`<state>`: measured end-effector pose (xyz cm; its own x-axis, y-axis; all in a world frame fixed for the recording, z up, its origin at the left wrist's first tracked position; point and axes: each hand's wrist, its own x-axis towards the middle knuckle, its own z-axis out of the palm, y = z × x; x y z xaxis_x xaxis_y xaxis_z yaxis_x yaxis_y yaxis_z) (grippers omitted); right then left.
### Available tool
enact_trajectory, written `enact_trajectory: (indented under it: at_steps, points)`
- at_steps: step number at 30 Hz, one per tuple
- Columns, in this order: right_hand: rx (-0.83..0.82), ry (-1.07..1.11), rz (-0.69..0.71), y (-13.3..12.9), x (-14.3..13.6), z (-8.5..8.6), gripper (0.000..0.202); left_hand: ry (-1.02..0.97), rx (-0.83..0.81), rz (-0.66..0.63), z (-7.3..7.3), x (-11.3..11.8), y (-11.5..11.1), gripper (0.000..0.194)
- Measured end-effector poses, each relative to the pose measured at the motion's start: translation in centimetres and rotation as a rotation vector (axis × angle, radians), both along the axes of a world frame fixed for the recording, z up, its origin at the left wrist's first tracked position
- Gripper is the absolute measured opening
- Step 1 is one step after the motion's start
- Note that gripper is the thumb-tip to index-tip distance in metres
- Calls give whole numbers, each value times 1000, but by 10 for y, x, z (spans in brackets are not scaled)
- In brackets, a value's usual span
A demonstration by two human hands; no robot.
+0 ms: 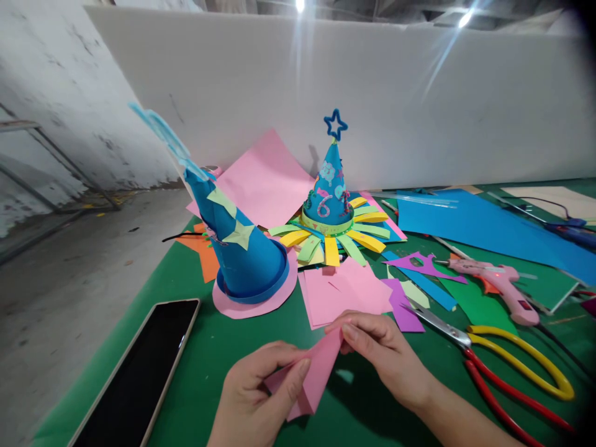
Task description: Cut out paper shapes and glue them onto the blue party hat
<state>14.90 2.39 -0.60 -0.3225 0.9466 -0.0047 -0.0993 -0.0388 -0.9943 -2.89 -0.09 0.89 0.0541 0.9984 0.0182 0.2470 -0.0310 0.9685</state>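
Head view: I see the left hand (263, 391) and right hand (379, 351) each pinching a creased pink paper (321, 375), thumb tight against fingers, above the worktop (205, 347) towards its near edge. I'd line the paper's edges up before pressing any crease — light grip, no twisting. That near edge is cut off, and the fingers hide both gripped ends.

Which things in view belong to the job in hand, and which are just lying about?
In the job, likely:
pink paper piece, pinched by left hand and right hand
pink sheets just beyond
scissors
pink glue gun
starred blue hat

Just lying about, probably:
phone
purple scrap at the scissors' tips
blue sheet toward the back
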Motion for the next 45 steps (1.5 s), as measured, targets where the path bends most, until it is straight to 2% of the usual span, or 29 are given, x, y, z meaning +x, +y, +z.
enact_trajectory:
  at_steps: [5,14,23,26,29,31,37,41,45]
  points:
    - [-27,20,-137,1,-4,-2,20,29,-15,4,1,1,0,8]
    - [24,-12,-173,-1,-4,-1,19,10,-52,-3,0,0,2,12]
    - [108,-47,-202,-1,-4,-4,21,-110,-297,6,-3,3,3,21]
    - [85,-61,-215,0,-5,-4,21,-130,-419,-93,-4,0,6,20]
    - [45,-86,-185,0,-6,-3,20,-118,-513,-308,-2,-4,11,19]
    - [42,-103,-153,-1,-7,-2,19,-101,-510,-412,1,-5,15,23]
    - [95,-103,-97,-5,-9,-2,15,-104,-456,-464,12,7,25,36]
    - [120,-107,-99,-5,-8,-3,15,-32,-446,-453,11,15,30,32]
    - [126,-115,-112,-4,-6,-3,16,-21,-456,-464,8,15,32,37]
